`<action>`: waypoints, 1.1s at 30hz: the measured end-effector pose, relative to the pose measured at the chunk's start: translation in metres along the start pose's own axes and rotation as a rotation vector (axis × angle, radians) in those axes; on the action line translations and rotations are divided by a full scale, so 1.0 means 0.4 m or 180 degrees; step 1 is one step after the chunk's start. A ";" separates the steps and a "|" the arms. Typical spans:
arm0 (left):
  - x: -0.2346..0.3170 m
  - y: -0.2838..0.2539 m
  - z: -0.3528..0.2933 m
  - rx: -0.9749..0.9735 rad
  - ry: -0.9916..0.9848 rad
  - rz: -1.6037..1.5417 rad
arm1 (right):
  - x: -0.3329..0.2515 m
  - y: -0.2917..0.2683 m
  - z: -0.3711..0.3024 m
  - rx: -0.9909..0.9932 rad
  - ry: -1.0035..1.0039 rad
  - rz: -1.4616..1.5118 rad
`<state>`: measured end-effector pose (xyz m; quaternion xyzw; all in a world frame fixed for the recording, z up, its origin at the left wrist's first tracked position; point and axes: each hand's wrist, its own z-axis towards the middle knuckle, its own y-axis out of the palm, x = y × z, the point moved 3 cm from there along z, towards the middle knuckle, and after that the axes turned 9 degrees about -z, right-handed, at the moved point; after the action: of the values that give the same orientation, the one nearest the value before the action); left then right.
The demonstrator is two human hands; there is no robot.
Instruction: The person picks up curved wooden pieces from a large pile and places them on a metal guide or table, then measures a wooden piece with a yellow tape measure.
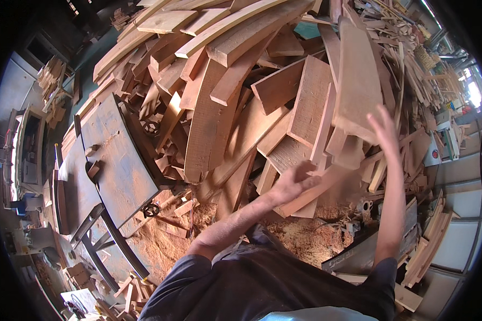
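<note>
The right hand (382, 128), fingers spread apart, is at the near end of a broad plank (357, 75) on the right of the lumber pile (284, 40); whether they touch, I cannot tell. The left hand (296, 184), fingers apart and slightly curled, is just above a near board (334, 181). At left, 2 small offcuts (93, 169) lie on a sawdust-strewn metal surface (124, 179). Near left, a white sheet (80, 300) bears dark marks too small to read.
</note>
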<state>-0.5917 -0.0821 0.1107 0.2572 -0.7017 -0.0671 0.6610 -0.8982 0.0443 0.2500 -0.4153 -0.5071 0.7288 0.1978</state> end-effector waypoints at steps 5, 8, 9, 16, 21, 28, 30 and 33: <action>-0.066 -0.252 0.071 0.0905 0.0097 0.2294 | -0.013 0.102 -0.032 0.0713 -0.0519 -0.1885; 0.001 -0.347 0.150 0.1154 0.0167 0.3175 | -0.021 0.125 -0.023 0.0867 -0.0503 -0.2353; 0.022 -0.378 0.174 0.1275 0.0327 0.3500 | -0.047 0.114 -0.011 0.0640 -0.0474 -0.2425; 0.123 -0.526 0.488 0.1513 0.1164 0.4601 | -0.067 0.158 0.140 0.0646 -0.0354 -0.2283; 0.159 -0.586 0.635 0.1410 0.0758 0.4903 | -0.059 0.211 0.129 0.0740 -0.0489 -0.2146; 0.152 -0.717 0.739 0.1275 -0.0134 0.4782 | 0.007 0.278 0.078 0.1078 -0.0595 -0.2002; 0.160 -0.698 0.759 0.1021 -0.0535 0.4495 | 0.020 0.289 0.066 0.1160 -0.0542 -0.2048; 0.195 -0.668 0.729 0.1086 -0.0921 0.4446 | 0.025 0.284 0.072 0.1121 -0.0480 -0.1957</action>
<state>-0.7989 -0.4181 0.0301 -0.1621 -0.7830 0.4468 0.4012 -0.9119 -0.0115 0.1472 -0.1481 -0.4881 0.7401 0.4383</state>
